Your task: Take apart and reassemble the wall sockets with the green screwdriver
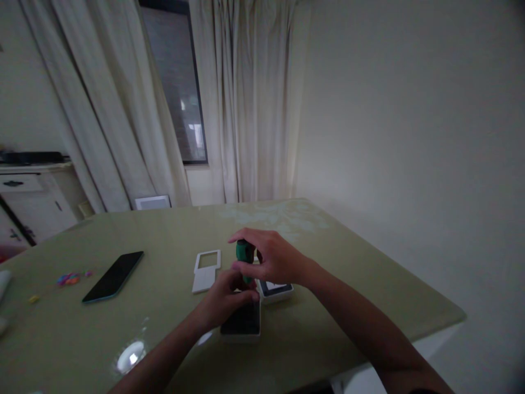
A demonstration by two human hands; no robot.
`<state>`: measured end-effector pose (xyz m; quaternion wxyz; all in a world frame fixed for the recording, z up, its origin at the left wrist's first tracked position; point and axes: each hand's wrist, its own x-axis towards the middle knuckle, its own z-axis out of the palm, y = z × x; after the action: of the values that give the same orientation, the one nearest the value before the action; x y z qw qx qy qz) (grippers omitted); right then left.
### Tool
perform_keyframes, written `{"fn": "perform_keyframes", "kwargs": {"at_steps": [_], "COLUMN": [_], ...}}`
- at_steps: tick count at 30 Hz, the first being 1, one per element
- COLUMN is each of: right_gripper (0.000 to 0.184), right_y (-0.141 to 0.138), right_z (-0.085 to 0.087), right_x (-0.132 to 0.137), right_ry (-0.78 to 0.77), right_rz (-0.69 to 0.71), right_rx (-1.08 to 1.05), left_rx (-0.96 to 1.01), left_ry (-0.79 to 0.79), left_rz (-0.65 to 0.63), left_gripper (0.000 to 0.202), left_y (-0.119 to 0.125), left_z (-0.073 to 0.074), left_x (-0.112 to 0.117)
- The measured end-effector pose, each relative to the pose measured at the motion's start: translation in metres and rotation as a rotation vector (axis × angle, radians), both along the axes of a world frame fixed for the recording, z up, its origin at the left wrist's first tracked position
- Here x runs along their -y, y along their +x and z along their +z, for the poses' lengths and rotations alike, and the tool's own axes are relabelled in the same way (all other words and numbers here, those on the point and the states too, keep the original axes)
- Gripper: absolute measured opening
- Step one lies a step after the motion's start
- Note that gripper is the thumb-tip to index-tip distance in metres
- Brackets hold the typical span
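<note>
My right hand (268, 257) is closed round the green-and-black handle of an upright screwdriver (245, 251), its index finger over the top. My left hand (229, 298) is closed low down, with thumb and fingers close to the screwdriver's lower end. What the left fingers grip and the screwdriver's tip are hidden. Under the left hand lies a white box-like piece with a dark inside (241, 322). A second white-edged box (276, 290) with dark and white contents sits just beyond, below my right wrist.
Left of my hands lie a white square frame (208, 259) and a white plate (204, 279). Farther left are a black tablet or phone (114, 277), small colourful pieces (69, 279) and a yellow bit (33, 299). A wall borders the table (336, 306) on the right.
</note>
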<state>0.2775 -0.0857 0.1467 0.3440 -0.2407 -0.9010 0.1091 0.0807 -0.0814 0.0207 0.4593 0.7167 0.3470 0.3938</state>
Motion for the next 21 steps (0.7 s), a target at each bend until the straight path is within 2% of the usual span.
{"fn": "perform_keyframes", "kwargs": {"at_steps": [2, 5, 7, 10, 15, 18, 21], "right_gripper": [0.038, 0.039, 0.039, 0.038, 0.04, 0.04, 0.042], "right_y": [0.002, 0.005, 0.002, -0.011, -0.032, -0.033, -0.032], "right_z": [0.004, 0.015, 0.024, 0.031, 0.015, 0.004, 0.0], "right_x": [0.0, 0.001, 0.002, 0.002, -0.001, -0.004, -0.005], "right_ry": [0.008, 0.018, 0.023, 0.023, 0.01, -0.013, -0.02], "right_rz": [-0.011, -0.042, -0.054, -0.03, 0.038, 0.023, 0.018], "right_rx": [-0.007, -0.038, -0.059, -0.065, -0.043, -0.016, -0.02], "left_rx": [-0.012, -0.175, -0.291, -0.366, -0.403, -0.446, -0.445], "left_ry": [0.043, 0.13, 0.153, 0.123, 0.018, 0.009, 0.028], "left_rz": [-0.057, -0.012, -0.013, -0.093, -0.19, -0.221, -0.223], "left_gripper": [0.031, 0.029, 0.029, 0.026, 0.022, 0.023, 0.021], "left_y": [-0.013, -0.041, -0.055, -0.063, -0.06, -0.062, -0.064], "left_z": [0.008, 0.016, 0.015, 0.009, 0.007, 0.009, 0.009], "left_x": [-0.002, -0.008, -0.012, -0.017, -0.016, -0.016, -0.017]}}
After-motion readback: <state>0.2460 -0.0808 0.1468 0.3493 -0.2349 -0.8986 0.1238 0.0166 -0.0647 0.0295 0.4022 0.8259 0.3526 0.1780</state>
